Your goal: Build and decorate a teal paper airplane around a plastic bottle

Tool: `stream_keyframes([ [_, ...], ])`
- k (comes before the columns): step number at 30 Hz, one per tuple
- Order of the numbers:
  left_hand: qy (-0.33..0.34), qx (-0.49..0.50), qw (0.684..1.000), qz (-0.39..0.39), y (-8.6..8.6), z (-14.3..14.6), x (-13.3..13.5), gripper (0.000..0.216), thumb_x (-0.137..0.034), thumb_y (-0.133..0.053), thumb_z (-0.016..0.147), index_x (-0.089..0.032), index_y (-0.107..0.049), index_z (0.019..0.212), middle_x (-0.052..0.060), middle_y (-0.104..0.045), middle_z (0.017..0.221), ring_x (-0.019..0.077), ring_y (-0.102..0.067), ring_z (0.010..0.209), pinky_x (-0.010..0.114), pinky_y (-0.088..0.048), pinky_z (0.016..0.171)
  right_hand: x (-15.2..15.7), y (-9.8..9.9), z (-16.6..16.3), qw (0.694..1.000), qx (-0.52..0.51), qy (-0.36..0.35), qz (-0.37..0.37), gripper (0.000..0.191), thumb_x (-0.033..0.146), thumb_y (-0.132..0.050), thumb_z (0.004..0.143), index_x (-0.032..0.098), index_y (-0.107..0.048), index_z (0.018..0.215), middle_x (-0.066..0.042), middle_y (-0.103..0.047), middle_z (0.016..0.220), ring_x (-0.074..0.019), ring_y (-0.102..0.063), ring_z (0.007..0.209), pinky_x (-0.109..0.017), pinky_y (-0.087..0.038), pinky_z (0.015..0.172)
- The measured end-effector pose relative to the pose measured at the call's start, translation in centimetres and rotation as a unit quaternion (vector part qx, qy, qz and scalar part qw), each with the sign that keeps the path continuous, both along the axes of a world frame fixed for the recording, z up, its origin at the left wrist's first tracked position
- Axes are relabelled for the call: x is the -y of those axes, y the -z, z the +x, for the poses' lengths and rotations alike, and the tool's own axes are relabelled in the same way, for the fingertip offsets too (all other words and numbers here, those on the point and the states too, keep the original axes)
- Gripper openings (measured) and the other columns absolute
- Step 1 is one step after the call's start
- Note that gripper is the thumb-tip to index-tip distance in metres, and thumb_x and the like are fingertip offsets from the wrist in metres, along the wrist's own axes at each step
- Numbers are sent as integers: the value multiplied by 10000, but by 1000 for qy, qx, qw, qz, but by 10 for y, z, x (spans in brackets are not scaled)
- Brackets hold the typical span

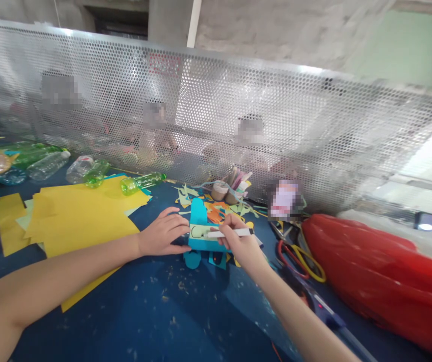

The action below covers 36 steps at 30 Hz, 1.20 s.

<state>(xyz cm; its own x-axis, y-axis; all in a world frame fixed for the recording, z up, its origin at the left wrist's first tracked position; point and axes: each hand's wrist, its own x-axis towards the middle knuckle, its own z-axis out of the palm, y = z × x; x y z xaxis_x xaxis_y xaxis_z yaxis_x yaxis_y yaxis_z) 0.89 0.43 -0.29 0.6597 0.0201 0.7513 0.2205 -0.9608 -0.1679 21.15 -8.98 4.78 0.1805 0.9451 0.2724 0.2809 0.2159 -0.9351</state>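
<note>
A white marker (234,233) is pinched in my right hand (241,245), its tip pointing left onto a pale green paper strip (198,231). A dark curved line shows on the strip. Beneath it is a blue paper piece (205,245) with rounded tabs sticking out at the back and front. My left hand (165,232) lies with fingers spread at the left end of the blue piece, fingertips touching its edge. Orange paper scraps (215,212) lie just behind the blue piece.
Yellow paper sheets (84,213) and several plastic bottles (142,183) lie to the left. Scissors (295,259), a glue gun (323,307) and a red plastic bag (374,266) are on the right. A perforated metal screen (208,100) stands behind, with people beyond it.
</note>
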Motion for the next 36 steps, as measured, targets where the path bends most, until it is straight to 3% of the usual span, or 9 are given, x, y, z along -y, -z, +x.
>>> stream_keyframes([
  [13,-2,-7,1000,4,0,0,0,329,-460,-586,844,-180,-584,1017,69,-668,953,189,-621,895,439,-338,1042,-1,3,-3,1000,11,17,19,230,320,-533,771,264,-374,615,74,-413,413,-169,-458,469,-295,-372,499],
  [23,4,-9,999,33,-2,-1,2,290,-434,-596,848,-177,-589,981,66,-671,934,188,-618,901,429,-345,1034,-1,8,-3,998,58,-3,18,261,374,-547,809,253,-397,632,57,-500,465,-153,-485,483,-291,-400,544],
  [31,-5,-2,1000,20,-1,0,2,289,-434,-587,847,-171,-595,968,70,-663,940,185,-614,896,425,-341,1038,8,-16,-2,999,-4,8,34,192,396,-474,844,240,-498,734,16,-604,573,-188,-589,651,-343,-467,726],
  [36,-15,-2,1000,5,-1,1,2,311,-437,-576,847,-166,-585,997,77,-658,950,192,-610,887,436,-345,1034,3,-18,9,997,69,35,-14,304,466,-598,744,249,-413,638,47,-511,452,-166,-533,512,-294,-414,566],
])
